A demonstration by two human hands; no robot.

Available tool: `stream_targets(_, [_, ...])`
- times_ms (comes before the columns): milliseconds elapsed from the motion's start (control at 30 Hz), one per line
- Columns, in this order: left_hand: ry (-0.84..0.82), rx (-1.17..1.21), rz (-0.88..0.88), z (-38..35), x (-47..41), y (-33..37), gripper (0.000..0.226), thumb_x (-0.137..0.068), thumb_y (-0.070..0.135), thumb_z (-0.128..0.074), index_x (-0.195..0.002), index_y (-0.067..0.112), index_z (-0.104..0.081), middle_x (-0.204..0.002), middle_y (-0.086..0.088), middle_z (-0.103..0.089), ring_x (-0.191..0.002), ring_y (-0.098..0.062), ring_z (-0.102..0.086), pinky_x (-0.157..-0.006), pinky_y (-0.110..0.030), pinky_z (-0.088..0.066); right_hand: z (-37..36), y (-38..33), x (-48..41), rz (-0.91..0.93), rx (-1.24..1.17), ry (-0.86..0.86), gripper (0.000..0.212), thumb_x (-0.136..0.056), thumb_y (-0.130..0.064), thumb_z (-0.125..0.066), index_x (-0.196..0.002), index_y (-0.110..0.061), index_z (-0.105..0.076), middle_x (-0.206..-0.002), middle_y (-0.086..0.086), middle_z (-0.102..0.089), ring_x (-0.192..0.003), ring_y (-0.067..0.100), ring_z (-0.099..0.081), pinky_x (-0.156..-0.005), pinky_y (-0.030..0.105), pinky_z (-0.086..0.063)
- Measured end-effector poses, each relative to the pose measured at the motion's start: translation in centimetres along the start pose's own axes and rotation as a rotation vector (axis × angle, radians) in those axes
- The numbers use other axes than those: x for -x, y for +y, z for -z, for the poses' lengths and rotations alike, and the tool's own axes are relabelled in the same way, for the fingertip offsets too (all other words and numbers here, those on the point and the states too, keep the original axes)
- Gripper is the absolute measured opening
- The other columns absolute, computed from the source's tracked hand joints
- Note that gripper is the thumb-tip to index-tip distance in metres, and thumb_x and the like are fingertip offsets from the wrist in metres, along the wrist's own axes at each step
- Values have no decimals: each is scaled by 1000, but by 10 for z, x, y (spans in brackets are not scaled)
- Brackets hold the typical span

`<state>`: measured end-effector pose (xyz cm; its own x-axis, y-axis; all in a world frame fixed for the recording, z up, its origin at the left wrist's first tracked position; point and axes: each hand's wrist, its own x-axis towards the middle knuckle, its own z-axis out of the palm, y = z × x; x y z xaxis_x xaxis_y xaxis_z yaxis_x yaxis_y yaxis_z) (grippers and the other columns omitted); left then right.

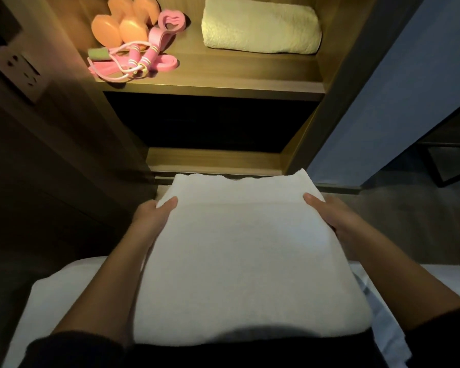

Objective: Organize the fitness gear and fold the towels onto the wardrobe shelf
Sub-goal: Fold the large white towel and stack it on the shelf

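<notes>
Warm light falls on the wardrobe shelf (210, 85), while the compartment under it sits in deep shadow. On the left of that shelf lie 2 orange dumbbells (128, 25), a pink grip ring (170, 22) and a pink skipping rope (133, 61), bunched close together. A folded cream towel (260, 26) lies on the right, apart from the gear.

Lower and nearer the camera, a folded white towel (245, 248) is held flat above pale bedding (64, 288). The left hand (154, 216) grips its left edge and the right hand (327, 216) grips its right edge. Each thumb lies on top of the cloth; the fingers are hidden beneath it.

The gear looks sorted and 1 towel is shelved, so this one probably goes up next. The towel is soft and thick and held only at its 2 sides, so the middle could sag and the layers slide open on the lift. Free shelf space appears limited to the front and the gap between the gear and the cream towel. A careless placement could nudge the rope handles at the front lip over the edge, or leave the towel overhanging.
</notes>
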<state>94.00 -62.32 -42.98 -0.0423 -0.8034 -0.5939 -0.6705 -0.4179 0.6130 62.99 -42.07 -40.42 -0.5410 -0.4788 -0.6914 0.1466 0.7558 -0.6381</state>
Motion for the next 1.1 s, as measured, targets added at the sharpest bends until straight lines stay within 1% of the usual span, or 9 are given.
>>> stream_targets(100, [-85,3,80,0,-3,-8,61,-87,57,-61,-126,11,-56,-103,-7,-62,-87,-26,-60,-64,-34,-46,1,-2,-6,-67,86,-68,48,-89,-56,-60,-114,-15,-62,-98,6,-70,-87,27,-68,-61,35,-51])
stream_targets(233, [-274,72,181,2,-15,7,67,-78,73,-60,-116,18,-60,-109,-4,-63,-99,-27,-57,-86,-39,-41,2,-5,-22,-256,-202,-257,57,-80,-51,-70,-121,-12,-65,-110,14,-73,-98,33,-71,-75,42,-58])
stream_targets(367, [-384,177,238,-9,-28,32,57,-79,72,-59,-98,19,-65,-94,-4,-71,-88,-26,-64,-71,-35,-46,-13,-21,-37,-287,-340,-240,47,-86,-48,-67,-120,-15,-66,-104,13,-74,-89,32,-73,-66,41,-59])
stream_targets(500, [96,114,4,-24,-37,40,44,-90,48,-62,-114,11,-58,-108,-9,-63,-86,-23,-60,-67,-33,-46,-27,-25,-50,-56,-132,106,54,-95,-52,-53,-132,-12,-53,-104,3,-62,-84,21,-62,-78,39,-49])
stream_targets(633, [245,186,-244,-26,-35,28,24,-94,43,-56,-93,18,-56,-88,-1,-60,-75,-16,-58,-52,-25,-38,-28,-21,-54,148,5,256,48,-96,-56,-47,-125,-18,-56,-106,0,-60,-83,15,-58,-75,35,-45])
stream_targets(800, [-92,205,135,-17,-45,37,47,-96,44,-54,-130,12,-53,-115,-9,-62,-100,-28,-59,-80,-38,-49,-12,-28,-63,-145,-284,-113,36,-90,-39,-67,-114,-14,-60,-100,8,-74,-87,25,-69,-60,35,-54])
stream_targets(900, [-387,323,239,-5,-48,46,45,-92,56,-54,-113,17,-64,-99,-5,-73,-89,-23,-62,-71,-35,-47,-8,-34,-70,-234,-381,-194,35,-87,-39,-70,-113,-16,-65,-101,13,-75,-88,33,-73,-62,43,-59])
stream_targets(1000, [-193,237,179,-12,-52,51,59,-87,52,-66,-124,7,-55,-119,-10,-64,-86,-25,-59,-73,-36,-46,-13,-35,-72,-258,-308,-134,37,-85,-42,-71,-106,-13,-66,-100,13,-75,-77,32,-74,-55,38,-56])
stream_targets(1100, [17,302,7,-20,-57,50,48,-91,37,-68,-125,4,-59,-114,-12,-67,-94,-28,-64,-83,-37,-51,-16,-35,-77,-159,-268,25,36,-84,-43,-73,-102,-13,-65,-103,8,-72,-81,26,-70,-62,35,-54])
